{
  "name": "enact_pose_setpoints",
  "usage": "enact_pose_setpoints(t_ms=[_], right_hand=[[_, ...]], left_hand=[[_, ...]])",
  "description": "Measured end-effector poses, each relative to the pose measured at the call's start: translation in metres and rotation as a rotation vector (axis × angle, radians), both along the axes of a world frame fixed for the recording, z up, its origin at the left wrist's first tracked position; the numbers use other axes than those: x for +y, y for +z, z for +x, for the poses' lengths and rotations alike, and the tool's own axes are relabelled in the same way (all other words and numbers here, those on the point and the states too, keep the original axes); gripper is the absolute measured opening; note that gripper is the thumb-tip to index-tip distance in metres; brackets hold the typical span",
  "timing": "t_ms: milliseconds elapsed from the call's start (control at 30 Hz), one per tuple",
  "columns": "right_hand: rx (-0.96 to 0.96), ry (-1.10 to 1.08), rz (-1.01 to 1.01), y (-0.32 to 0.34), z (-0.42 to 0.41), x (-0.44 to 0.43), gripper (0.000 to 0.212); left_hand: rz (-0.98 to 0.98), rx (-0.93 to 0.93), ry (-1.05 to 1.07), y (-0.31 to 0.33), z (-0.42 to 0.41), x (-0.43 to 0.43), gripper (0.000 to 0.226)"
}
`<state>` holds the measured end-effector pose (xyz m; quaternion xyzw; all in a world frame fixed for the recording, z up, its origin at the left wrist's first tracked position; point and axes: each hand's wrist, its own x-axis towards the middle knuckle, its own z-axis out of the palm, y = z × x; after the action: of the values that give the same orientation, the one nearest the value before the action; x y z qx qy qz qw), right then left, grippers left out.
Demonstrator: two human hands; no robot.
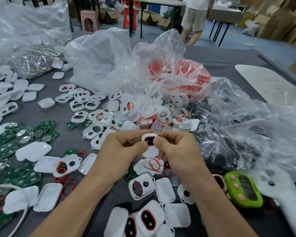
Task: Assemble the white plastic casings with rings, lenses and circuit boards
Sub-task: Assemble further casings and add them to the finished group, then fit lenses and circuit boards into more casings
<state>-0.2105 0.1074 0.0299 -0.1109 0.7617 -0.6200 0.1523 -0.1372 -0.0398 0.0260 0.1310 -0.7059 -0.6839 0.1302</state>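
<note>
Both hands meet above the middle of the counter (pixel 41 115), sharing one white casing (pixel 150 150) between them. The left hand (pixel 123 148) pinches its left edge and the right hand (pixel 177 148) its right edge, fingers (pixel 140 146) curled round it and both thumbs pressed on the front, beside a dark window with a red rim.

Below and around the hands lie more loose casings (pixel 99 117) – some open, some with red rings inside. Green circuit boards (pixel 12 178) are spread on the left, with loose red rings (pixel 67 187) near them. A green timer (pixel 243 189) sits to the right, and crumpled clear plastic bags (pixel 109 62) are heaped behind.
</note>
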Motion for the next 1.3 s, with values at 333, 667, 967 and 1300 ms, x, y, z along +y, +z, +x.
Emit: enact_pose_setpoints(t_ms=[333,667,967,1300], right_hand=[[-0.104,0.115,-0.034,0.003,-0.002,0.001,0.017],[0.019,0.189,0.051,0.002,0.003,0.001,0.021],[0.108,0.192,0.12,-0.005,0.003,-0.003,0.019],[0.068,0.354,0.147,0.027,-0.005,0.031,0.014]], left_hand=[[0.001,-0.044,0.11,-0.006,-0.004,0.003,0.027],[0.036,-0.051,0.108,-0.006,-0.002,0.003,0.027],[0.008,-0.023,0.089,-0.007,0.0,0.005,0.044],[-0.148,0.033,0.284,-0.005,0.005,-0.002,0.019]])
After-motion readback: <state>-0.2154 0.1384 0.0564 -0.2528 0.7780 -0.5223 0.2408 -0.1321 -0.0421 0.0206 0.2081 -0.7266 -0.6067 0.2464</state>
